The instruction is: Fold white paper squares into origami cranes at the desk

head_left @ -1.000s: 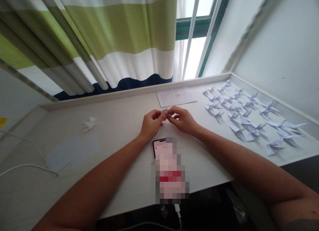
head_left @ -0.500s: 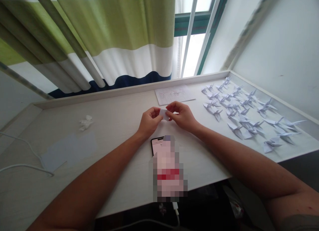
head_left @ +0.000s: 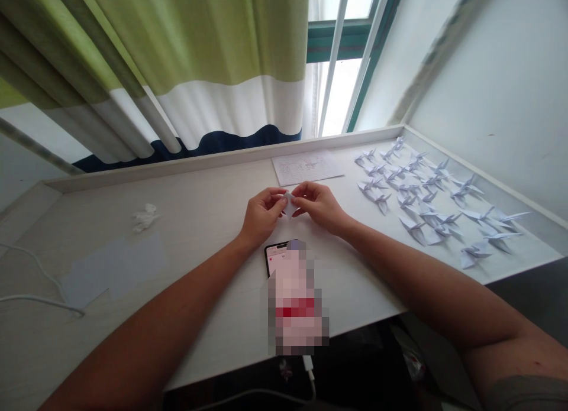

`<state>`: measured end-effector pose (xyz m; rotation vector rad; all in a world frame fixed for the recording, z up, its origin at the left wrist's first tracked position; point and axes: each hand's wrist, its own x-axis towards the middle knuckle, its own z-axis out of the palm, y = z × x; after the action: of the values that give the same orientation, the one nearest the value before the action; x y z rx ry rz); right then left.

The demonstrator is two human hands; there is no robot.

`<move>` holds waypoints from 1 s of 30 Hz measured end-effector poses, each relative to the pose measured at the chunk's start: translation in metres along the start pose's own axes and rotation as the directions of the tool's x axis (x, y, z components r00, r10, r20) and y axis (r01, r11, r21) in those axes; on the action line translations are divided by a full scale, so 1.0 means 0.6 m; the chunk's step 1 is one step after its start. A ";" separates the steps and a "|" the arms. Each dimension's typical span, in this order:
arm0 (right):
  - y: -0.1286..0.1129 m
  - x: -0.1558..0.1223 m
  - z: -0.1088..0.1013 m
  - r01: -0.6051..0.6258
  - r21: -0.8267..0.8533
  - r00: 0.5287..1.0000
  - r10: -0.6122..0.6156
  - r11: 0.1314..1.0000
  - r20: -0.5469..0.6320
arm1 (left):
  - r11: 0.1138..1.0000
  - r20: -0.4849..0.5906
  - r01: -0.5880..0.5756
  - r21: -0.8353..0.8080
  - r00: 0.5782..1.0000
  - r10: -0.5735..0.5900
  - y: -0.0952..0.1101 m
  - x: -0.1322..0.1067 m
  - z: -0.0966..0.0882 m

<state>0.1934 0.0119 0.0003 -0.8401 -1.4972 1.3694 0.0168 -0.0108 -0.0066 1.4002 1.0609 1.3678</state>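
Between my two hands is a small folded piece of white paper (head_left: 290, 206), held a little above the desk with one corner pointing down. My left hand (head_left: 262, 214) pinches its left side between thumb and fingers. On its right side my right hand (head_left: 320, 207) grips it the same way, thumb toward me. The fingertips partly cover the paper, so its exact folds are hard to make out. Many folded paper cranes (head_left: 428, 201) stand to the right of my right hand.
A phone (head_left: 276, 251), mostly blurred out, lies in front of me with a white cable (head_left: 309, 366) plugged in. Behind my hands lies a printed sheet (head_left: 306, 167). At left are crumpled tissue (head_left: 144, 217), flat white paper sheets (head_left: 93, 272) and another cable (head_left: 42, 297).
The folded paper has turned so that a corner now points down, and my fingers have shifted their hold on it. The whole view has moved slightly.
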 end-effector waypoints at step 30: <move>-0.002 0.003 0.001 0.098 0.055 0.993 -0.094 0.994 -0.071 | 0.986 -0.093 -0.164 -0.036 0.983 0.160 0.010 -0.009 0.006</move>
<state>0.1926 0.0130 0.0016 -0.7607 -1.4197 1.2945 0.0202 -0.0175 -0.0021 1.4304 0.9856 1.5753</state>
